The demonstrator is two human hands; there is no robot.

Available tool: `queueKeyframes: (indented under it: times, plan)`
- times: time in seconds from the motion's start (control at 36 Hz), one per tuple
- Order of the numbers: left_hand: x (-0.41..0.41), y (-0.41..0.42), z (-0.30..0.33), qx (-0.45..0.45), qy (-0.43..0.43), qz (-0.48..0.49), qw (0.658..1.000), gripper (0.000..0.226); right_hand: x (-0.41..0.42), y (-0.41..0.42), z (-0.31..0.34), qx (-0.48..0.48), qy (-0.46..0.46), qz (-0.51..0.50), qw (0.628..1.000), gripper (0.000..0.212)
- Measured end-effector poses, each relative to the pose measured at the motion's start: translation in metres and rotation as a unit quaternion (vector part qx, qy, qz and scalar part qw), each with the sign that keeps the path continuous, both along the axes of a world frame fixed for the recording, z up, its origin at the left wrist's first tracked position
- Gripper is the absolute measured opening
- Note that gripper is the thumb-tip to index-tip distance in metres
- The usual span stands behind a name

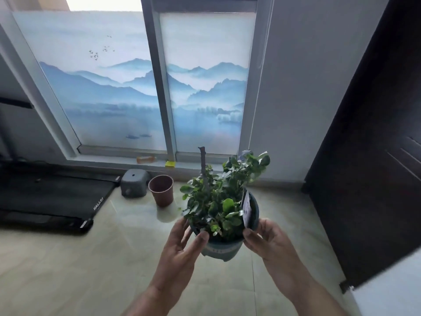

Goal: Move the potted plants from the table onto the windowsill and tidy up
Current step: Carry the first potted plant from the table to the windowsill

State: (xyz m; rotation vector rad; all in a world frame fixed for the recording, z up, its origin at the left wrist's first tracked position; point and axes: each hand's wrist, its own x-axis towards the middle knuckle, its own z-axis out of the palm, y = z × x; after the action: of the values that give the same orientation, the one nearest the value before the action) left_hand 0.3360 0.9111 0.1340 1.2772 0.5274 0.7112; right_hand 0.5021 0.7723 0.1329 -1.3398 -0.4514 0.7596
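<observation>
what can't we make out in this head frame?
- Head view: print on the white tag in the potted plant is too small and blurred.
- Pot base hidden by the left hand and right hand; leaves cover the soil.
- Inside of the empty brown pot is too dark.
- Orange thing on the windowsill is blurred, unidentifiable.
- Table is out of frame.

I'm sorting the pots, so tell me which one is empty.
The reddish-brown pot standing on the floor below the windowsill is empty. The blue-green pot, held between both hands, is full of leafy plant.

Bare forearms, hands; no sleeves
</observation>
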Motion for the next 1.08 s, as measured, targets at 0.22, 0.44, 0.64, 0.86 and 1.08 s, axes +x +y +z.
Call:
queueKeyframes:
  times: [0.22,0.44,0.64,0.86,1.08]
  plan:
    - [0.065,0.123,-0.011,-0.009,0.002,-0.002,1.0,0.071,0.065,0.12,0.002,-0.009,0.025,0.004,1.0,0.065]
    - [0.148,0.228,-0.029,-0.033,0.032,-0.015,0.999,0.074,0.145,0.222,-0.011,-0.029,0.033,0.013,0.999,0.067]
    - [0.238,0.316,-0.051,-0.037,0.073,0.0,0.997,0.079,0.242,0.312,-0.037,-0.033,0.046,0.041,0.998,0.064]
    - [0.327,0.414,-0.059,-0.056,0.097,0.02,0.994,0.072,0.344,0.421,-0.046,-0.046,0.062,0.095,0.993,0.046]
    - [0.383,0.525,-0.075,-0.059,0.103,0.035,0.992,0.062,0.402,0.539,-0.057,-0.077,0.063,0.103,0.99,0.057]
